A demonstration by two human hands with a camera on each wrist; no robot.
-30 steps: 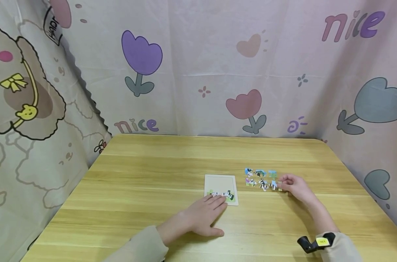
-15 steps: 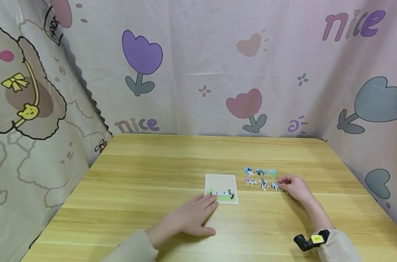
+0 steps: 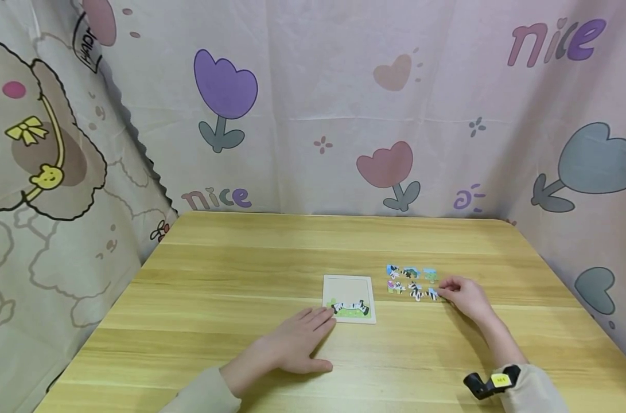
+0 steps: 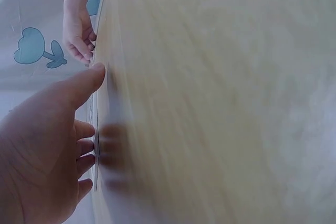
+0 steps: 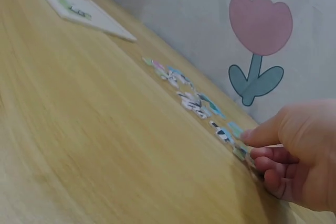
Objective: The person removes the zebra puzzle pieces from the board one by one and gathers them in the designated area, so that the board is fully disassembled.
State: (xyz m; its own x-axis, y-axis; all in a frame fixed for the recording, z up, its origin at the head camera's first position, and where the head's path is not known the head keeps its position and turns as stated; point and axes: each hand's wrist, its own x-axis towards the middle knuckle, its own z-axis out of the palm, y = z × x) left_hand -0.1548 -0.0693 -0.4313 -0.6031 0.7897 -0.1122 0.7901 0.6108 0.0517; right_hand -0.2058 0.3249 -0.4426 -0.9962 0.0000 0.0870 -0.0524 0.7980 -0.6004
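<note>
In the head view, a square white puzzle tray (image 3: 346,287) lies mid-table, with zebra-and-grass puzzle pieces (image 3: 351,310) filling its lower part. My left hand (image 3: 299,341) is spread nearly flat, fingertips on the tray's lower left corner and thumb out to the side. To the right of the tray, several loose puzzle pieces (image 3: 415,291) lie face up in two rows. My right hand (image 3: 465,295) has its thumb and curled fingers at the right end of the front row. There it pinches a small greenish puzzle piece (image 5: 240,153), partly hidden by the fingers.
The wooden table (image 3: 230,264) carries the tray and pieces. Behind it and along the sides hangs a printed curtain (image 3: 302,103) with flowers and lettering. A black wrist device (image 3: 490,383) with a yellow label sits at the right sleeve.
My left hand has slid left and toward me, uncovering more of the zebra picture in the tray. The right hand has stayed at the row's end, shifting only slightly.
</note>
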